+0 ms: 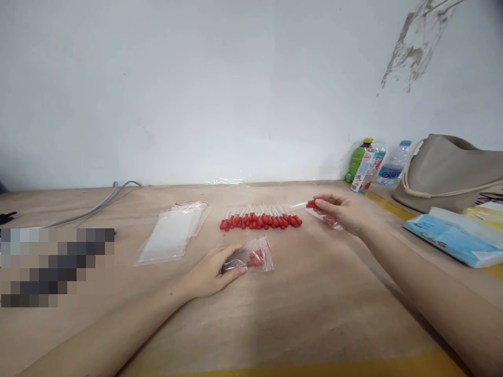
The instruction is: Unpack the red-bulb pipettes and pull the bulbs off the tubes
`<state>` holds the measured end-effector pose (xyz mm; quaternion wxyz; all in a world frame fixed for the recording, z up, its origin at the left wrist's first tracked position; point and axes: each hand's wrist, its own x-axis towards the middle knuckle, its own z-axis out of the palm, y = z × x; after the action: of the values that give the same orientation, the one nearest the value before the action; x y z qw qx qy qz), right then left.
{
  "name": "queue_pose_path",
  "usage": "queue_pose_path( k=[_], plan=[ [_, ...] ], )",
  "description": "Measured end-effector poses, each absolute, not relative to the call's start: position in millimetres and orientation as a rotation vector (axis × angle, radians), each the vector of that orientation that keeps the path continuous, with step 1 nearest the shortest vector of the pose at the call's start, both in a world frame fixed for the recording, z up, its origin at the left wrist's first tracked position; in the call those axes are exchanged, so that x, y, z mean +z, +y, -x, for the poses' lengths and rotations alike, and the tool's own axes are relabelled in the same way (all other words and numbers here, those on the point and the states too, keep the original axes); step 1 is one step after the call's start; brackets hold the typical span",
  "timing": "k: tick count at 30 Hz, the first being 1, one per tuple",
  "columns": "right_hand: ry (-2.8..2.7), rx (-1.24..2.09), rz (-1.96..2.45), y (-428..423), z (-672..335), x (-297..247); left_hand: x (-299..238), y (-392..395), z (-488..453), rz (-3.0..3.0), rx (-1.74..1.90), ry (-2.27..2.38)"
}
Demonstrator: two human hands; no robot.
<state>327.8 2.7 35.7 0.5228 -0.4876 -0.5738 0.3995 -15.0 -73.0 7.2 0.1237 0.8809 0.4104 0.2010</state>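
Note:
My left hand [220,269] is closed around a clear zip bag [268,256] on the table; red bulbs and something dark show through the plastic. Off to the right, the fingers of my right hand [338,209] pinch a dropper by its red rubber bulb [312,203], its clear tip pointing left. Another clear bag with red pieces [332,222] is just under that hand; whether the hand touches it I cannot tell. Between the hands lies a row of red-bulbed droppers [259,221], tips toward the wall. Flat zip bags [171,233] are stacked left of the row.
A grey cable [94,209] runs along the table's back left, and a pixelated patch covers the left edge. Bottles [391,165], a carton [366,172], a grey-beige bag [451,167] and a blue tissue pack [451,238] stand or lie at right. The wall [196,94] bounds the back.

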Motion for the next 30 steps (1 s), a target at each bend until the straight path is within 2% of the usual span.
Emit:
queue_pose_path(
  k=[5, 11, 30],
  plan=[
    [-1.401, 0.370, 1.210, 16.4, -327.6, 3.7, 7.9, -72.6, 13.7, -2.570, 0.581, 1.181],
    [-1.804, -0.012, 1.226, 12.2, -313.4, -18.4, 7.8, -72.1, 14.0, -2.572, 0.595, 1.182],
    [-1.758, 0.064, 1.320, 15.0, -310.4, -24.1, 11.0, -73.8, 12.4, -2.519, 0.554, 1.190]
  ],
)
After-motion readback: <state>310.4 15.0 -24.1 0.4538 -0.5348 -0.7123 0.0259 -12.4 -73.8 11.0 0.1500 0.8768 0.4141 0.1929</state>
